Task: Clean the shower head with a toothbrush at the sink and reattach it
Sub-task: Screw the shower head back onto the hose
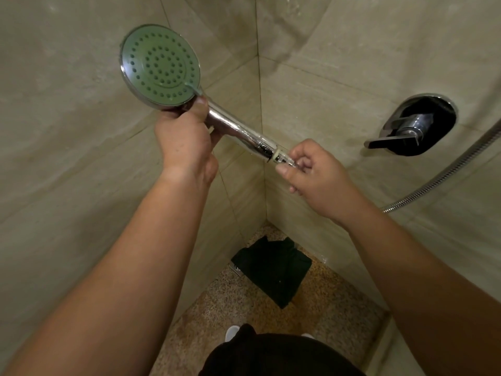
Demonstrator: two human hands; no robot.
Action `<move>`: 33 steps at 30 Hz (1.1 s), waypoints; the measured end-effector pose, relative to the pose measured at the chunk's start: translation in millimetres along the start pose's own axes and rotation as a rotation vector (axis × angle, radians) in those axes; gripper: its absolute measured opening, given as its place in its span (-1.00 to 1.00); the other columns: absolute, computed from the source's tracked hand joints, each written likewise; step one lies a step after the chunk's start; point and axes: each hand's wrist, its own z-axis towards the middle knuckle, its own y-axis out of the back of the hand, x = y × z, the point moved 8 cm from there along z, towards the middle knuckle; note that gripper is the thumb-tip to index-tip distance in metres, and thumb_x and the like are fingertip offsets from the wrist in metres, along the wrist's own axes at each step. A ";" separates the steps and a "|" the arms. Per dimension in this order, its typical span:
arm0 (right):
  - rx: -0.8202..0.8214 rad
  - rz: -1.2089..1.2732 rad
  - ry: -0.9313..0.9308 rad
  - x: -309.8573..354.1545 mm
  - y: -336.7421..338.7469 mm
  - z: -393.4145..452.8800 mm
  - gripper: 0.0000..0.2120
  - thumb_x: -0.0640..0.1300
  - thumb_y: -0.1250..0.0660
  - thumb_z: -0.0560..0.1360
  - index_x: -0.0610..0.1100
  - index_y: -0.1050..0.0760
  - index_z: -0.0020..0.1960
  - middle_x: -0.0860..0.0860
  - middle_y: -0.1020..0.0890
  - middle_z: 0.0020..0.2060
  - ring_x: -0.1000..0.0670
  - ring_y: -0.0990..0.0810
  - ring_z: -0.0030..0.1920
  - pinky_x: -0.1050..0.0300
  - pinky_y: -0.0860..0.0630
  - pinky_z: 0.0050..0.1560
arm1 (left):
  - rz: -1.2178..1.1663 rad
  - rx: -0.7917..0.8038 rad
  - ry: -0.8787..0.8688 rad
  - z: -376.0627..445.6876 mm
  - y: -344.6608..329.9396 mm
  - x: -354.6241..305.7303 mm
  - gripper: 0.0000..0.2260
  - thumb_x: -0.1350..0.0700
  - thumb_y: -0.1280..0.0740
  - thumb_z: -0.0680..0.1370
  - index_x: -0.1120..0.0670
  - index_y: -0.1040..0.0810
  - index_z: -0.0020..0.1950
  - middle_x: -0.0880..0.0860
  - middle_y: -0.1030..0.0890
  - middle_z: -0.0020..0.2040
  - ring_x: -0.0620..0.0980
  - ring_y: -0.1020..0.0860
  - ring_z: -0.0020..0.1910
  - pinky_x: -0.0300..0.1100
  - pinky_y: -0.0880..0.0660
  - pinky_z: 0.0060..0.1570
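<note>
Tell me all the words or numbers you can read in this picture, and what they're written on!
There are none to read. The shower head shows only spray holes, its chrome handle only reflections, the wall tap no lettering, and the dark cloth on the floor no label.

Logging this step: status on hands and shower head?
Left grip holds shower head by neck. Right grip pinches handle's threaded end. Hose hangs apart, unattached. Nothing blocking.
</note>
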 end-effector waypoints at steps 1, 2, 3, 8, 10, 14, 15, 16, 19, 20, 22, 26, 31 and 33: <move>-0.005 -0.013 -0.014 0.0 0.8 -0.1 -0.84 0.06 -0.27 0.59 0.03 -0.46 -0.12 -0.01 -0.57 -0.35 0.03 -0.61 -0.35 0.01 -0.56 -0.21 | -0.001 0.002 -0.001 0.2 -0.4 0.1 -0.85 0.32 -0.34 0.64 0.08 -0.54 -0.01 0.01 -0.56 -0.17 -0.05 -0.54 -0.23 -0.03 -0.67 -0.19; -0.005 -0.008 -0.040 0.0 0.7 -0.1 -0.74 0.08 -0.19 0.62 0.00 -0.49 -0.16 -0.05 -0.59 -0.36 0.03 -0.60 -0.38 0.00 -0.57 -0.19 | -0.001 0.003 -0.002 0.1 -0.9 0.2 -0.85 0.32 -0.34 0.64 0.08 -0.54 -0.02 0.01 -0.56 -0.17 -0.05 -0.54 -0.24 -0.03 -0.67 -0.18; 0.000 0.011 -0.067 -1.2 0.0 0.2 -0.67 0.10 -0.14 0.64 -0.03 -0.52 -0.16 -0.08 -0.61 -0.36 0.02 -0.59 -0.40 -0.02 -0.58 -0.17 | -0.001 0.003 -0.001 -0.1 -1.4 0.2 -0.85 0.32 -0.34 0.64 0.07 -0.54 -0.02 0.01 -0.56 -0.17 -0.05 -0.54 -0.23 -0.03 -0.67 -0.18; -0.002 -0.003 -0.005 -1.0 0.5 0.2 -0.86 0.11 -0.28 0.56 0.05 -0.43 -0.03 0.00 -0.56 -0.32 0.06 -0.57 -0.39 0.00 -0.54 -0.26 | 0.002 0.008 -0.001 0.2 -2.8 1.8 -0.84 0.32 -0.34 0.64 0.07 -0.54 -0.02 0.00 -0.57 -0.17 -0.07 -0.54 -0.24 -0.04 -0.67 -0.18; -0.005 -0.015 -0.036 -3.1 1.3 -0.1 -0.78 0.09 -0.21 0.61 -0.01 -0.49 -0.10 -0.03 -0.56 -0.37 0.04 -0.56 -0.41 -0.01 -0.55 -0.25 | 0.004 0.008 0.000 0.9 -3.3 2.2 -0.84 0.32 -0.35 0.64 0.07 -0.55 -0.03 -0.01 -0.58 -0.18 -0.08 -0.54 -0.26 -0.04 -0.66 -0.19; 0.013 0.044 -0.089 -6.4 0.4 1.3 -0.64 0.18 -0.14 0.61 -0.06 -0.52 -0.08 -0.04 -0.58 -0.38 0.03 -0.55 -0.43 0.04 -0.50 -0.25 | 0.004 0.011 0.003 2.1 -3.8 3.9 -0.85 0.32 -0.35 0.63 0.08 -0.56 -0.02 0.00 -0.59 -0.18 -0.08 -0.56 -0.26 -0.03 -0.67 -0.20; 0.017 0.041 -0.063 -6.0 -0.4 1.3 -0.73 0.18 -0.20 0.58 -0.01 -0.48 -0.04 -0.01 -0.57 -0.36 0.04 -0.57 -0.40 0.03 -0.51 -0.26 | 0.005 0.012 0.001 2.3 -3.8 4.4 -0.86 0.32 -0.36 0.63 0.08 -0.56 0.00 0.00 -0.59 -0.17 -0.07 -0.57 -0.24 -0.03 -0.66 -0.19; 0.018 0.036 -0.037 -5.9 -0.6 1.3 -0.81 0.15 -0.26 0.56 0.03 -0.44 -0.03 0.02 -0.56 -0.35 0.05 -0.57 -0.39 0.03 -0.53 -0.28 | 0.007 0.011 0.000 2.5 -3.6 4.7 -0.86 0.32 -0.36 0.63 0.08 -0.56 0.01 0.00 -0.59 -0.16 -0.06 -0.57 -0.22 -0.02 -0.67 -0.18; 0.015 0.056 -0.069 -8.3 0.5 1.6 -0.78 0.08 -0.22 0.61 -0.02 -0.48 -0.11 0.01 -0.55 -0.40 0.02 -0.56 -0.42 0.03 -0.51 -0.28 | 0.014 0.009 -0.001 2.7 -4.2 4.0 -0.86 0.31 -0.36 0.63 0.08 -0.56 -0.03 0.00 -0.59 -0.17 -0.06 -0.56 -0.22 -0.03 -0.66 -0.18; 0.020 0.085 -0.109 -10.0 0.5 2.0 -0.68 0.11 -0.16 0.63 -0.07 -0.52 -0.12 0.00 -0.55 -0.43 0.00 -0.56 -0.43 0.04 -0.49 -0.27 | 0.015 0.009 0.000 2.8 -4.5 3.4 -0.86 0.31 -0.36 0.63 0.08 -0.57 -0.04 0.01 -0.59 -0.17 -0.06 -0.56 -0.23 -0.03 -0.66 -0.19; 0.044 0.108 -0.129 -9.4 -0.6 1.8 -0.64 0.16 -0.12 0.63 -0.04 -0.55 -0.06 0.01 -0.57 -0.42 0.01 -0.56 -0.42 0.05 -0.48 -0.25 | 0.015 0.011 0.000 2.3 -5.3 3.4 -0.86 0.31 -0.36 0.64 0.08 -0.57 -0.03 0.01 -0.59 -0.16 -0.05 -0.57 -0.22 -0.02 -0.67 -0.19; 0.048 0.047 -0.039 -4.9 -1.4 -0.3 -0.84 0.10 -0.26 0.58 0.01 -0.47 -0.02 0.10 -0.57 -0.39 0.05 -0.58 -0.38 0.01 -0.55 -0.26 | 0.015 0.004 0.002 0.9 -6.3 3.8 -0.85 0.32 -0.35 0.64 0.09 -0.56 -0.05 0.00 -0.60 -0.19 -0.06 -0.58 -0.24 -0.01 -0.68 -0.17; 0.041 0.103 -0.131 -13.0 0.7 0.0 -0.63 0.18 -0.16 0.60 -0.10 -0.54 0.02 0.03 -0.59 -0.40 0.01 -0.57 -0.41 0.05 -0.48 -0.24 | 0.019 0.003 -0.003 -2.2 -8.8 4.9 -0.84 0.32 -0.35 0.64 0.08 -0.56 -0.06 -0.01 -0.59 -0.21 -0.07 -0.57 -0.27 0.00 -0.69 -0.16; 0.033 0.058 -0.064 -10.3 2.6 -0.6 -0.74 0.15 -0.27 0.56 -0.03 -0.46 0.06 0.11 -0.58 -0.39 0.05 -0.58 -0.39 0.02 -0.55 -0.26 | 0.022 0.001 -0.005 -3.2 -9.4 6.1 -0.83 0.32 -0.35 0.64 0.08 -0.56 -0.07 -0.01 -0.59 -0.22 -0.07 -0.57 -0.27 0.01 -0.69 -0.14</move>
